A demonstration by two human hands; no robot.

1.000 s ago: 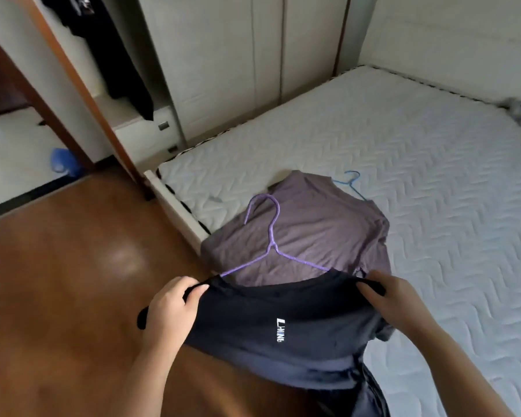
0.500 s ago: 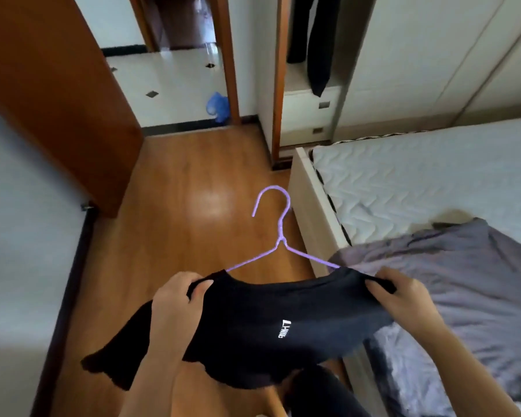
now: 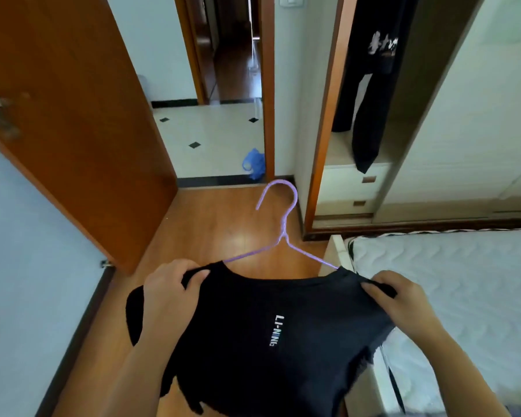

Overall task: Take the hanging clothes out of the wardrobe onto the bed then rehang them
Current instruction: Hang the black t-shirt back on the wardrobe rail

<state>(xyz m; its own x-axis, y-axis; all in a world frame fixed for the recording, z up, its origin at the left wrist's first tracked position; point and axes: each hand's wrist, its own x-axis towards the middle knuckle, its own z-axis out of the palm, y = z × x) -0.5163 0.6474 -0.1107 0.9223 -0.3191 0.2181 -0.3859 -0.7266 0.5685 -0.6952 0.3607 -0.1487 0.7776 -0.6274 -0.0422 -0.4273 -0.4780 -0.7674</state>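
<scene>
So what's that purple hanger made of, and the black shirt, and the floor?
The purple hanger looks like thin wire with a coloured coating: slim, with a twisted neck. The black T-shirt looks like soft matte knit fabric, creasing where the left hand and right hand pinch it. The floor looks like glossy wood or laminate, given its glare.

A black T-shirt (image 3: 271, 332) with white lettering hangs on a purple hanger (image 3: 283, 233) above an orange-brown floor (image 3: 211, 233).
</scene>
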